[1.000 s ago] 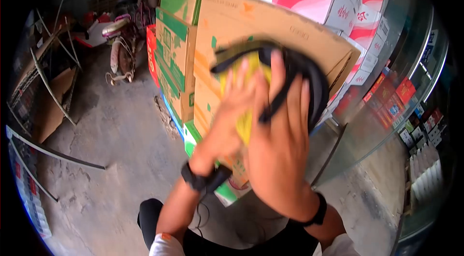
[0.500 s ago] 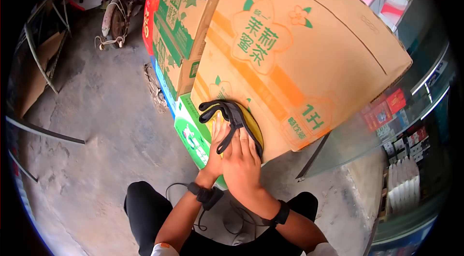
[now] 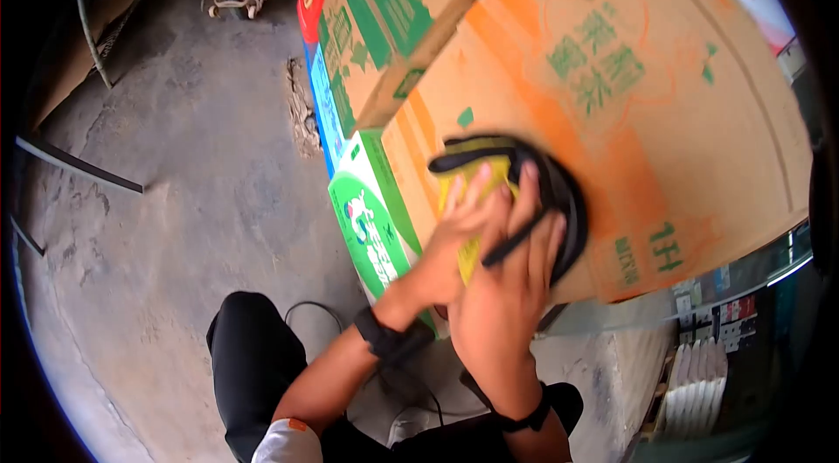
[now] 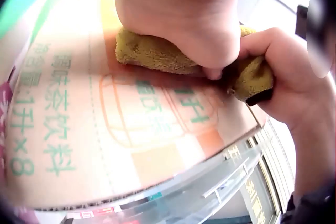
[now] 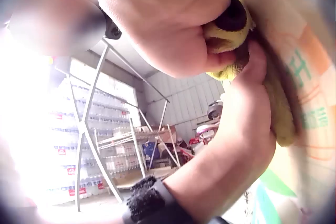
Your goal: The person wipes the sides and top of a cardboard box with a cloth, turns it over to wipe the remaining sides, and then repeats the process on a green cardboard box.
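Observation:
In the head view, a yellow cloth [image 3: 450,188] with black edging lies folded against the printed face of a large brown carton [image 3: 603,140]. My left hand [image 3: 437,253] and right hand [image 3: 502,297] overlap on it, fingers spread over the cloth. The left wrist view shows my left hand [image 4: 178,16] above the fuzzy cloth [image 4: 152,53] and my right hand [image 4: 294,74] gripping its bunched end. From the right wrist, my right hand [image 5: 163,24] holds the cloth [image 5: 283,124], with the left hand's [image 5: 247,98] thumb against it. Some fingertips are hidden.
Green-and-brown cartons [image 3: 350,35] and a green-and-white box [image 3: 358,218] adjoin the large carton on its left. A curved metal bar [image 3: 79,166] stands over the concrete floor at far left. Glass casing and white stacked packs [image 3: 696,384] are at lower right.
Over the last second the cloth and both hands went down the carton's face, then slightly right from its lower left part. The head view has shifted, so the carton fills more of it.

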`<state>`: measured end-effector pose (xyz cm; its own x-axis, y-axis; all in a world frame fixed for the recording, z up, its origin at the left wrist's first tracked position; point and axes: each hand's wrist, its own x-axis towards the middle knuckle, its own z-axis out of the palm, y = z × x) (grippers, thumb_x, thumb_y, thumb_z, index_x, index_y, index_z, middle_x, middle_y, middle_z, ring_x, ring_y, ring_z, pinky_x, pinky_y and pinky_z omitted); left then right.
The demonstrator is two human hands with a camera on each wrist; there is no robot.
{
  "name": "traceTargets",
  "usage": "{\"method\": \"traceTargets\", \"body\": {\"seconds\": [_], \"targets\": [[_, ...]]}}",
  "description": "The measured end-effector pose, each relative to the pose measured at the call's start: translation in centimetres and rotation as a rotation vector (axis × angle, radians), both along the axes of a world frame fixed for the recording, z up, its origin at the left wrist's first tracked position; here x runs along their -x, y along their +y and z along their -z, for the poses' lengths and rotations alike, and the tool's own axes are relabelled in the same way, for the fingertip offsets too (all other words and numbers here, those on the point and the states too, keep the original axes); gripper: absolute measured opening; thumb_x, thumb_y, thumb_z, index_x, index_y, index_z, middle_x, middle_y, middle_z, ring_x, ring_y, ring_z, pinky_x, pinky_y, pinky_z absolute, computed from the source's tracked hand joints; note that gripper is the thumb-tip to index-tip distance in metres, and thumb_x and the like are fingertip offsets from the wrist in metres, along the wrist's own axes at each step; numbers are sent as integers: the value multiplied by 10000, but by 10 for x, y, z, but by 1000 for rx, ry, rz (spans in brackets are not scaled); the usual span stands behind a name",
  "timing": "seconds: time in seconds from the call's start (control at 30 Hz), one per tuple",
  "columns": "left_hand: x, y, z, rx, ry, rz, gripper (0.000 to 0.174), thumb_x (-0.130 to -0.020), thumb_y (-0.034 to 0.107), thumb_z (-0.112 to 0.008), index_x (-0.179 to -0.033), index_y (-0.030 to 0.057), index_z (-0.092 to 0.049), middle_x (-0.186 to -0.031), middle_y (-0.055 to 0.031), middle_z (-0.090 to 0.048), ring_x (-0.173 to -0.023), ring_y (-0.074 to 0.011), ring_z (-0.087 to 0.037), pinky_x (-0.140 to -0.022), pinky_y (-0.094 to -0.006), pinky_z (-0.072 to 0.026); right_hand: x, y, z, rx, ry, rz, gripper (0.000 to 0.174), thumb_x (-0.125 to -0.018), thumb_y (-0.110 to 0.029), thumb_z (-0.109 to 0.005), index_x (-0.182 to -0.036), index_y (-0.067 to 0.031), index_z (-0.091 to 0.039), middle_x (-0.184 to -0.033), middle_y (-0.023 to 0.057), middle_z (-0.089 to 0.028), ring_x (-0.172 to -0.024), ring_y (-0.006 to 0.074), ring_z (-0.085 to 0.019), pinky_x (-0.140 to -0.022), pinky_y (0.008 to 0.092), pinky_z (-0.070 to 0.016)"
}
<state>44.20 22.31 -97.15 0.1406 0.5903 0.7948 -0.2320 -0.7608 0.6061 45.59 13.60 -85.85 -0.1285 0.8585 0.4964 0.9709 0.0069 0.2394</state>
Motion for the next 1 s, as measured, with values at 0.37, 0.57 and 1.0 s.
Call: {"method": "traceTargets", "body": {"seconds": [0.37,0.57,1.0], "targets": [[-4,-30,-13,35,-1,36,578,-912,321,-610,-1416,57,-512,-1624,-119,-254,-1515,-428,-50,-1154,-635,38,-19,-31,-18,121,146,-113,611,-873,-22,-461,-1460,90,-336,-1537,316,-286,-1360,536,-339,-1133,624,-220],[23,29,5,86,-9,-29,723,-920,359,-576,-1528,57,-327,-1589,-138,-315,-1506,-396,-124,-1200,-530,-53,-2,36,0,48,32,-195,412,-862,-76,-539,-1211,141,-570,-1388,250,-504,-1292,443,-470,-1091,491,-389],[-25,-13,16,131,-36,-202,696,-871,196,-594,-1505,42,-350,-1631,-127,-221,-1516,-343,-139,-1201,-540,-15,-11,18,-1,90,62,-275,508,-824,-46,-561,-1320,60,-529,-1403,252,-489,-1335,430,-424,-1118,513,-340]]}}
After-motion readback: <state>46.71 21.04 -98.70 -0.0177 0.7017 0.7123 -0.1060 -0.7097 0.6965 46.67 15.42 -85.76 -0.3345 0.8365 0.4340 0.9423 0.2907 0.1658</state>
